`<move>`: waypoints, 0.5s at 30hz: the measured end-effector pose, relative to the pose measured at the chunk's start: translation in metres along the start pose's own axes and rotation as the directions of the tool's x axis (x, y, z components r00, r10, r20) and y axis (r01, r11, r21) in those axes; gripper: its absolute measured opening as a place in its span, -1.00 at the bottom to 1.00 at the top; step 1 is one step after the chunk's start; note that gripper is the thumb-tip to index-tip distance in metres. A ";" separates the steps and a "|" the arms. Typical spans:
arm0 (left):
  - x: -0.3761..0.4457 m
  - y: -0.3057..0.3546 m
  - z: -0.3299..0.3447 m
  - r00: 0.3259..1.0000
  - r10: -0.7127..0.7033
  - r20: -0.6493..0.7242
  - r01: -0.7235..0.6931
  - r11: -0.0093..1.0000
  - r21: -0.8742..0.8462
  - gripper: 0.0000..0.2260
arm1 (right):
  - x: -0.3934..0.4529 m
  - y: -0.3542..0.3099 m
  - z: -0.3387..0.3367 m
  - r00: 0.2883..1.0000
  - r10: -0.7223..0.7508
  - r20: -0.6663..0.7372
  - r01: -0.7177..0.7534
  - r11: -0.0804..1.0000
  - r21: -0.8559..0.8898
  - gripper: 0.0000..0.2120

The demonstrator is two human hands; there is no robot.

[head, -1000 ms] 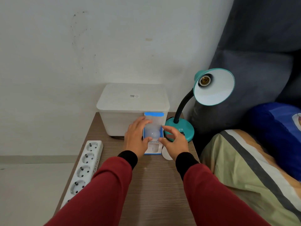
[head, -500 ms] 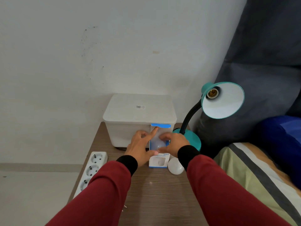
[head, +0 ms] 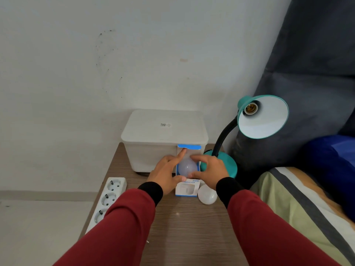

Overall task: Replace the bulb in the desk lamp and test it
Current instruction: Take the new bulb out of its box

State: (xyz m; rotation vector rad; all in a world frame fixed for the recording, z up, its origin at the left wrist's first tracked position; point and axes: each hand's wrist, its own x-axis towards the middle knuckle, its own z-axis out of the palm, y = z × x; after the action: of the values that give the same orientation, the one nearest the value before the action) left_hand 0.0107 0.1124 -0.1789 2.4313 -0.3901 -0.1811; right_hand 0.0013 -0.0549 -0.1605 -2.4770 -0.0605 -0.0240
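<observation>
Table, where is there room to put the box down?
Bare wood lies in the near middle of the table, between the two sleeves, below the box and loose bulb. It is crowded by the white bin, lamp base and power strip.

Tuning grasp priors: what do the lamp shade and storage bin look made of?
Lamp shade: likely painted metal, teal outside, glossy white inside with soft sheen; could be plastic. Storage bin: translucent frosted plastic, matte; its walls look milky, the lid moulded with rounded corners.
</observation>
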 end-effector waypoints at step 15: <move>-0.008 0.015 0.000 0.998 -0.049 -0.048 0.053 0.995 0.088 -0.24 | -0.030 -0.004 -0.025 0.948 0.252 -0.195 -0.067 0.756 0.651 -0.58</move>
State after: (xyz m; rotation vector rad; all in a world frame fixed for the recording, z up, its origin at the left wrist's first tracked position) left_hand 0.0000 0.1040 -0.1689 2.5304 -0.3219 -0.1318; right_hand -0.0290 -0.0686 -0.1394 -1.7582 0.2325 -0.2331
